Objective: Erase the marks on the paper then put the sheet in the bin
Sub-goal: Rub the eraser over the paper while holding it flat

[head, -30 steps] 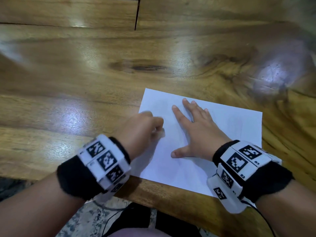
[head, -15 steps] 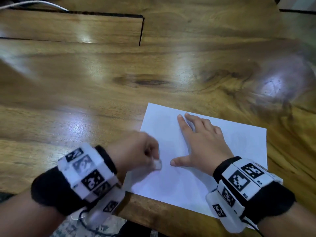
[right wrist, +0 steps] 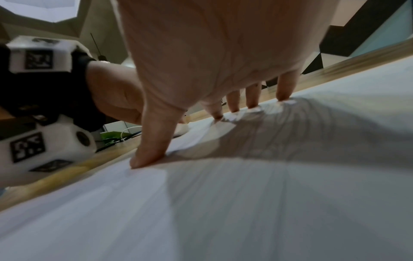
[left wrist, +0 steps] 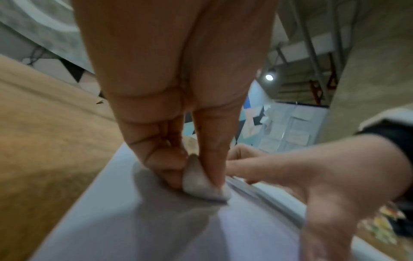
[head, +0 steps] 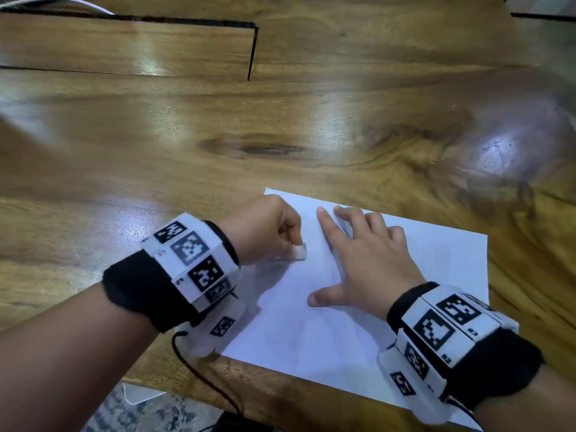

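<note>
A white sheet of paper (head: 327,332) lies on the wooden table (head: 218,151) near its front edge. My left hand (head: 268,232) pinches a small white eraser (head: 298,252) between thumb and fingers, its lower end pressed on the left part of the sheet. The left wrist view shows the eraser (left wrist: 198,181) touching the paper (left wrist: 156,229). My right hand (head: 364,260) lies flat on the sheet with fingers spread, holding it down. In the right wrist view its fingertips (right wrist: 283,97) and thumb press the paper (right wrist: 223,211). Any marks are too faint to make out. No bin is in view.
A raised wooden panel (head: 124,45) with a dark gap along its edge sits at the back left of the table. A white cable (head: 53,1) runs at the far left corner. A black wrist cable (head: 202,385) hangs over the front edge.
My left hand with the eraser pulled back toward me along the sheet, then shifted slightly forward again. The right hand stayed flat on the paper. The head view tilted, so the sheet appears lower.
</note>
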### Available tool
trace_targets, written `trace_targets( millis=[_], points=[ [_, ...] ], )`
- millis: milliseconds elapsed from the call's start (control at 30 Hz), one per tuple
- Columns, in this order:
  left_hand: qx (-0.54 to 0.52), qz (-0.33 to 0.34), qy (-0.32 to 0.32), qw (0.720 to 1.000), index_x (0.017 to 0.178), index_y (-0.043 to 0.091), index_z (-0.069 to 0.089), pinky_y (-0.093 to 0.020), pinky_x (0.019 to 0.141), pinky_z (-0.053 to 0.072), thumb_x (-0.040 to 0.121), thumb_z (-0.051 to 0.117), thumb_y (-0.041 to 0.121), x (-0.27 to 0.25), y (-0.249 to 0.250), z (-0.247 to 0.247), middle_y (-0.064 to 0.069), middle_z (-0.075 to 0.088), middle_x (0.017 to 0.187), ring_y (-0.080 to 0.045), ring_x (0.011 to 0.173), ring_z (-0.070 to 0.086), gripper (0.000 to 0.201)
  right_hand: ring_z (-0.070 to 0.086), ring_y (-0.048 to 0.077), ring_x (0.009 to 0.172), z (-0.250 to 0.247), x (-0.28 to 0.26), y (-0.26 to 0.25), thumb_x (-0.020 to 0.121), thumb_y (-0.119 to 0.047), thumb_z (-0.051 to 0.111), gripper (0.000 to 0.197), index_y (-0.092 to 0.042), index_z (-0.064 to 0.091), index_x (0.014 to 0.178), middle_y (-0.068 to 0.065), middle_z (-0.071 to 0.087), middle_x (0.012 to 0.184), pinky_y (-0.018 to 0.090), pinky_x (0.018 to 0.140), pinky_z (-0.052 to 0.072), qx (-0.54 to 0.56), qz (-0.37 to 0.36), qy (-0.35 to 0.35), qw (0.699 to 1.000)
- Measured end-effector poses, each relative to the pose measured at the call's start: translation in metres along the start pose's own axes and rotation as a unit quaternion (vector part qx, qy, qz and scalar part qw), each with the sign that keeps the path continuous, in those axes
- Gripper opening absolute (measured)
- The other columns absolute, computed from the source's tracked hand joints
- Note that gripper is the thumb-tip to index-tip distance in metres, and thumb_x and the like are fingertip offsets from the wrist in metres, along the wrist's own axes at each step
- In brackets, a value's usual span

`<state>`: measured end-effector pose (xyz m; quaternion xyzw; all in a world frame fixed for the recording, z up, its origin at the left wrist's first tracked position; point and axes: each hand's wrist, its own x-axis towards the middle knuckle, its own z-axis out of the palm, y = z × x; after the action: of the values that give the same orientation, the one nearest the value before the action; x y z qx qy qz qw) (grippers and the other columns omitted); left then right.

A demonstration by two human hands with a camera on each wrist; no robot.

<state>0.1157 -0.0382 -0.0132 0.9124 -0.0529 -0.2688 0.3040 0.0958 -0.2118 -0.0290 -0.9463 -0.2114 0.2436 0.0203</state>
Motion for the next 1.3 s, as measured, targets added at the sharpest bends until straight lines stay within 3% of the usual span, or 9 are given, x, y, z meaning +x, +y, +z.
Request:
trace_targets(
  millis=[233,367,467,633,733,867,1067,1200,1300],
  points=[
    [0.033,-0.015,0.149,0.988,0.08,0.01,0.064,-0.028,0.072,0.045,0.077,0.067,0.018,0.027,0.012,-0.007,-0.006,0.063,0.075,-0.022,0.078,0.056,0.01,0.01,0.02,0.134,0.001,0.001,-0.001,0.06,-0.08,0.059,0.123,-0.032,-0.011,0.149,-0.006,0.002,0.153,0.037,0.104,0.018,-0.004,0.0,0.0,1.0],
    [0.076,0.033,0.039,0.996,0.068,0.017,0.057,-0.016,0.055,0.037,0.077,0.067,0.019,0.004,0.008,0.002,0.01,0.05,0.056,-0.007,0.056,0.046,0.014,0.01,0.02,0.135,0.001,0.001,-0.001,0.06,-0.08,0.059,0.123,-0.032,-0.011,0.149,-0.006,0.002,0.154,0.037,0.103,0.018,-0.003,0.0,0.0,1.0],
    [0.089,0.039,-0.02,0.995,0.074,0.014,0.065,-0.008,0.053,0.035,0.073,0.071,0.019,0.0,0.006,0.0,0.009,0.058,0.061,-0.005,0.057,0.049,0.008,0.01,0.02,0.135,0.0,0.001,-0.001,0.06,-0.08,0.06,0.123,-0.032,-0.011,0.149,-0.005,0.002,0.154,0.037,0.104,0.018,-0.005,-0.001,-0.002,1.0],
    [0.083,0.022,0.134,0.987,0.082,0.01,0.063,-0.025,0.069,0.041,0.079,0.063,0.017,0.028,0.015,-0.009,-0.008,0.065,0.082,-0.024,0.08,0.056,0.008,0.011,0.021,0.134,0.0,0.001,-0.001,0.06,-0.08,0.059,0.123,-0.031,-0.011,0.149,-0.005,0.002,0.154,0.038,0.104,0.018,-0.01,-0.001,-0.003,1.0],
    [0.095,0.057,0.05,0.993,0.069,0.018,0.057,-0.022,0.058,0.035,0.077,0.064,0.019,0.009,0.01,0.002,0.004,0.053,0.061,-0.018,0.067,0.05,0.011,0.01,0.02,0.134,0.002,0.001,0.0,0.06,-0.079,0.06,0.123,-0.032,-0.011,0.149,-0.006,0.002,0.153,0.037,0.103,0.018,-0.004,-0.002,-0.002,1.0],
    [0.131,0.074,-0.075,0.986,0.074,0.018,0.067,-0.017,0.058,0.037,0.073,0.069,0.018,-0.003,0.005,0.002,0.007,0.058,0.067,-0.005,0.06,0.048,0.002,0.009,0.019,0.134,0.002,0.001,0.0,0.06,-0.079,0.06,0.123,-0.032,-0.01,0.15,-0.006,0.001,0.154,0.037,0.103,0.017,0.001,-0.003,-0.003,1.0],
    [0.086,0.017,0.152,0.984,0.082,0.009,0.064,-0.031,0.073,0.046,0.08,0.062,0.017,0.022,0.01,-0.003,-0.008,0.061,0.081,-0.024,0.078,0.052,0.008,0.01,0.02,0.135,0.001,0.0,0.0,0.061,-0.08,0.058,0.122,-0.032,-0.012,0.149,-0.006,0.001,0.154,0.037,0.105,0.018,-0.008,-0.001,-0.004,1.0],
    [0.124,0.069,0.022,0.99,0.064,0.019,0.058,-0.021,0.054,0.034,0.077,0.066,0.025,-0.008,0.0,0.006,0.006,0.053,0.06,-0.017,0.065,0.049,0.016,0.009,0.02,0.135,0.001,0.0,0.0,0.061,-0.08,0.059,0.123,-0.033,-0.012,0.149,-0.006,0.0,0.154,0.036,0.105,0.018,-0.005,-0.001,-0.005,1.0],
    [0.158,0.072,-0.034,0.984,0.075,0.017,0.068,-0.017,0.055,0.034,0.073,0.069,0.022,-0.01,-0.002,0.003,0.003,0.062,0.072,-0.016,0.073,0.055,0.005,0.009,0.02,0.135,0.001,0.001,0.0,0.061,-0.08,0.059,0.123,-0.032,-0.012,0.149,-0.005,0.0,0.154,0.037,0.105,0.017,-0.004,-0.002,-0.005,1.0]
  ],
)
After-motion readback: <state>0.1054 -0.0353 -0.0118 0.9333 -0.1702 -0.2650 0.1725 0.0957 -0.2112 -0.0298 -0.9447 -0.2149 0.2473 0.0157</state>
